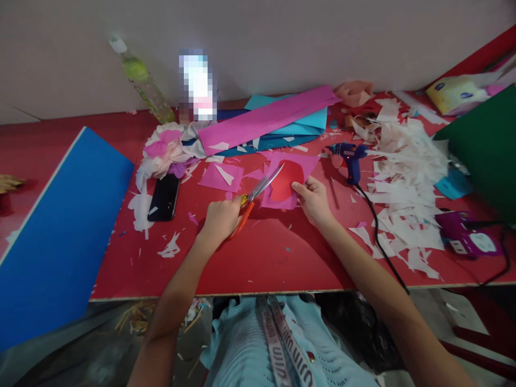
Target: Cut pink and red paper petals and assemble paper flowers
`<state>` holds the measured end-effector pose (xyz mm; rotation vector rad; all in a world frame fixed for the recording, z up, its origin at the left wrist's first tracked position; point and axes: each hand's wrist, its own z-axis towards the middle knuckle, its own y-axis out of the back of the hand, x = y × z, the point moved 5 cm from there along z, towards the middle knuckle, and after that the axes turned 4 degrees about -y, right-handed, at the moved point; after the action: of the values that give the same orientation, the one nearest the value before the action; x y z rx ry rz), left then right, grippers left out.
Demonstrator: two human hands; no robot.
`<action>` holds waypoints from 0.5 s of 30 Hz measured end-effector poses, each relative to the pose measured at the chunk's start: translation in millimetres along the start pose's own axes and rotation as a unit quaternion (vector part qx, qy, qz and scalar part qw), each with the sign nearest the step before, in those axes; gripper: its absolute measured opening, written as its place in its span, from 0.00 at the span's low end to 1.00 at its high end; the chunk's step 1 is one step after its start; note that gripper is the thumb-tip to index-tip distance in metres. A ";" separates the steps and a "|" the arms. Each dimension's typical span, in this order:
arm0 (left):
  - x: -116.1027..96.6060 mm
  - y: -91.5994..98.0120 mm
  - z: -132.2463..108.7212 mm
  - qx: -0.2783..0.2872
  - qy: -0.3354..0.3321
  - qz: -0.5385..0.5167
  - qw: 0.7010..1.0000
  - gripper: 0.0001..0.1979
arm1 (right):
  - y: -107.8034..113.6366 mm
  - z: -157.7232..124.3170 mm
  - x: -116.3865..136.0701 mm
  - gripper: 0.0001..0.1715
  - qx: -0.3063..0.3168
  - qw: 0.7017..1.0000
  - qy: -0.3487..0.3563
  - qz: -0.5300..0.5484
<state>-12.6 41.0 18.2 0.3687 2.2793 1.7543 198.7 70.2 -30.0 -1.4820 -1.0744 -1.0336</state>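
My left hand [223, 217] is closed round the handles of a pair of scissors [261, 185] with orange and yellow grips. The blades point up and to the right, over a pink paper sheet [278, 203]. A large round opening in that sheet shows the red table [290, 180] through it. The sheet's right edge is pinched between the thumb and fingers of my right hand [314, 199]. Left of the blades lies a smaller pink paper piece [221, 178] with a white scrap on it.
A blue glue gun [350, 156] and its black cable lie right of my right hand. White paper strips [409, 161] pile up beyond. Folded pink paper [270, 119], a bottle [145, 86] and a lit screen [197, 80] stand behind. At left are a phone [164, 196] and a blue board [72, 226].
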 end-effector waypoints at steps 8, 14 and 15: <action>1.7 1.6 -1.1 -0.020 -0.012 0.013 1.000 0.13 | -0.8 0.3 0.1 0.13 0.002 1.000 0.002 0.013; 1.9 2.2 -1.0 -0.022 -0.010 0.006 1.000 0.13 | -1.1 -1.7 -0.3 0.13 0.001 1.000 -0.016 0.011; 2.3 2.1 -1.2 -0.020 -0.010 0.004 1.000 0.13 | -0.9 -1.8 -0.5 0.12 0.003 1.000 -0.015 0.012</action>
<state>-15.1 41.2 20.4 0.3853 2.2282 1.7892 197.6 68.4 -30.0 -1.5058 -1.0789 -0.9930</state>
